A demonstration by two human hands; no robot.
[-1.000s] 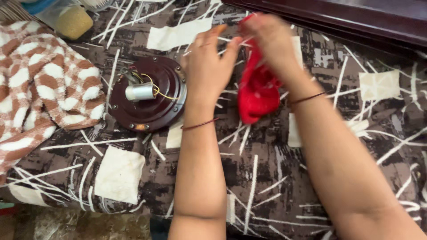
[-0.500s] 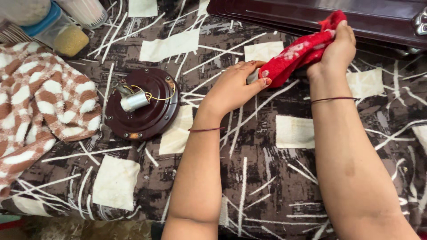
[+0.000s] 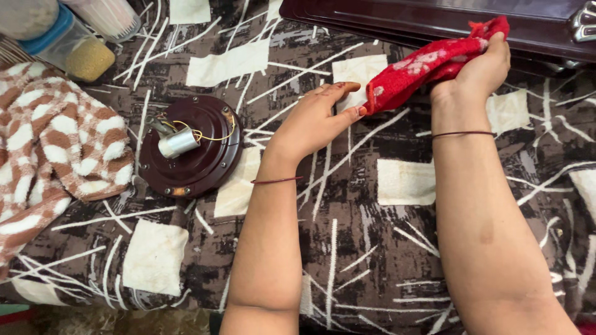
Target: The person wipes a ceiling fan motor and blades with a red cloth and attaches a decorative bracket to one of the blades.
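A person's right hand (image 3: 481, 65), at about one o'clock in the head view, is closed around a bunched red cloth (image 3: 428, 65), pressing its upper end against the edge of a long dark brown fan blade (image 3: 434, 18) that runs along twelve to two o'clock. The cloth trails down toward the centre, where its lower tip meets the fingertips of the left hand (image 3: 313, 121), which lies open and flat, gripping nothing, on a dark bedcover patterned with cream squares and streaks (image 3: 347, 248). At nine o'clock of that hand sits a round brown fan motor housing (image 3: 195, 155) with a silver capacitor and yellow wires on top (well apart from both hands). A brown-and-white checked fleece blanket (image 3: 56, 149) lies at nine o'clock; a blue-lidded jar of yellow grain (image 3: 77, 49) stands at eleven.
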